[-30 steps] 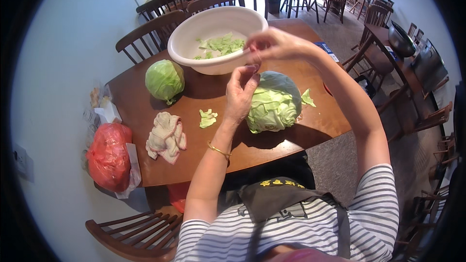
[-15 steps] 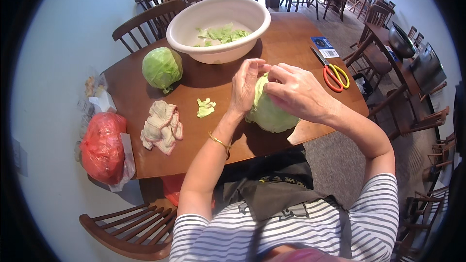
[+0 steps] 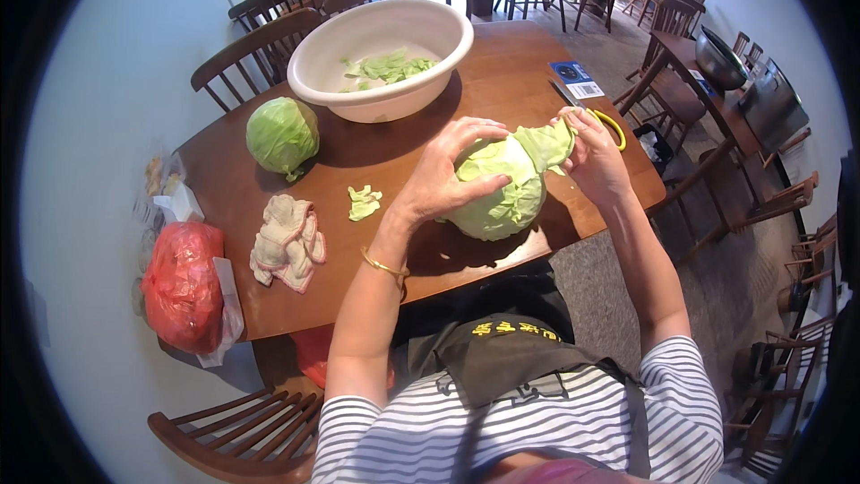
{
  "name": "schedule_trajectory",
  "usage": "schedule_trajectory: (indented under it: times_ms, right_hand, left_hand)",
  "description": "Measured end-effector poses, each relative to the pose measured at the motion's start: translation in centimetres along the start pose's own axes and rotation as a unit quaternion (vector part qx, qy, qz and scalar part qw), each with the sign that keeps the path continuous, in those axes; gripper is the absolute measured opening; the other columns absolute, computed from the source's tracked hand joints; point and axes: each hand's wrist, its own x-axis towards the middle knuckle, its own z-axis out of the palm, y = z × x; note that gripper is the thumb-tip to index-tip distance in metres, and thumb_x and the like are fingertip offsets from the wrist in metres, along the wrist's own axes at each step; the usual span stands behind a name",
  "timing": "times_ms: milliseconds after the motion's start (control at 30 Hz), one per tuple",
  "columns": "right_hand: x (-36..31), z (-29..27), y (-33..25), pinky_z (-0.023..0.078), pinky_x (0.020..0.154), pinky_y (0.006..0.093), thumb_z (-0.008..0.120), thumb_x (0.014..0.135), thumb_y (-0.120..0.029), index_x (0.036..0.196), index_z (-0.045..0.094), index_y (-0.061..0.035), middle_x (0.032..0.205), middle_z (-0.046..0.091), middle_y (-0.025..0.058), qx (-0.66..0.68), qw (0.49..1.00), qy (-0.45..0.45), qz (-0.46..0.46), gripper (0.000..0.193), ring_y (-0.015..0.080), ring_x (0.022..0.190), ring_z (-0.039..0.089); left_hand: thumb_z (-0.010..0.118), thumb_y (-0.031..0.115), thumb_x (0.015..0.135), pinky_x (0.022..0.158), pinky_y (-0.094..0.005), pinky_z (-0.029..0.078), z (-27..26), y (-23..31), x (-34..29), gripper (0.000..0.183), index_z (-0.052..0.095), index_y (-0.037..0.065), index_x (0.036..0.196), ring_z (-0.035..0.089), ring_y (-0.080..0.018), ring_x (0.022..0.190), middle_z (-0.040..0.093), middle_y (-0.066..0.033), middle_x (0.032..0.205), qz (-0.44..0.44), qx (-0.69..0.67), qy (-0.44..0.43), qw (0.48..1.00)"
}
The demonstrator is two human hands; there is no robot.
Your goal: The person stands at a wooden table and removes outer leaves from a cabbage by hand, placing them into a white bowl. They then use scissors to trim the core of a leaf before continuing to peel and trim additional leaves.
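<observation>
A pale green cabbage (image 3: 502,206) is at the near right part of the table. My left hand (image 3: 452,166) is wrapped over its left side, fingers curved round the top and thumb across the front. Between the fingers of my right hand (image 3: 593,157) is a cabbage leaf (image 3: 545,145), pulled out to the right and still touching the head. A second whole cabbage (image 3: 283,136) sits at the left. A torn scrap of leaf (image 3: 365,203) lies between it and my left forearm. Torn leaves (image 3: 391,66) rest in the big white basin (image 3: 381,112) behind.
Scissors with a yellow handle (image 3: 613,128) lie past my right hand, partly hidden by it, beside a blue and white card (image 3: 576,80). At the left are crumpled cloth gloves (image 3: 288,242) and a full red plastic bag (image 3: 184,287). Wooden chairs (image 3: 260,45) surround the table.
My right hand has moved right, away from the cabbage's top, drawing a leaf outward. My left hand has spread over the head's left side. The view has shifted slightly.
</observation>
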Motion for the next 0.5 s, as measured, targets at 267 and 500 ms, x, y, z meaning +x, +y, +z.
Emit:
schedule_trajectory:
  times_ms: [267, 500]
  right_hand:
    - [-0.2, 2.7, -2.6, 0.036, 0.055, 0.0167, 0.053, 0.102, -0.026, 0.1, 0.061, -0.0081, 0.079, 0.056, -0.0054, -0.288, 0.954, -0.041, -0.074, 0.019, 0.0004, 0.066, 0.051]
    - [-0.8, 4.4, -5.0, 0.046, 0.059, 0.0245, 0.069, 0.09, -0.016, 0.094, 0.062, -0.0015, 0.076, 0.057, 0.002, -0.551, 0.829, -0.042, -0.082, 0.016, 0.0096, 0.066, 0.055]
  left_hand:
    - [0.069, 0.018, 0.085, 0.094, -0.0332, 0.049, 1.1, 2.4, 3.9, 0.038, 0.065, 0.001, 0.118, 0.061, -0.0223, 0.109, 0.062, -0.013, 0.119, -0.018, 0.059, -0.054, 0.997]
    - [0.069, 0.023, 0.085, 0.071, -0.0305, 0.052, 1.2, 2.7, 5.9, 0.029, 0.069, -0.004, 0.099, 0.063, -0.0143, 0.075, 0.069, -0.0117, 0.082, -0.121, 0.024, -0.111, 0.986]
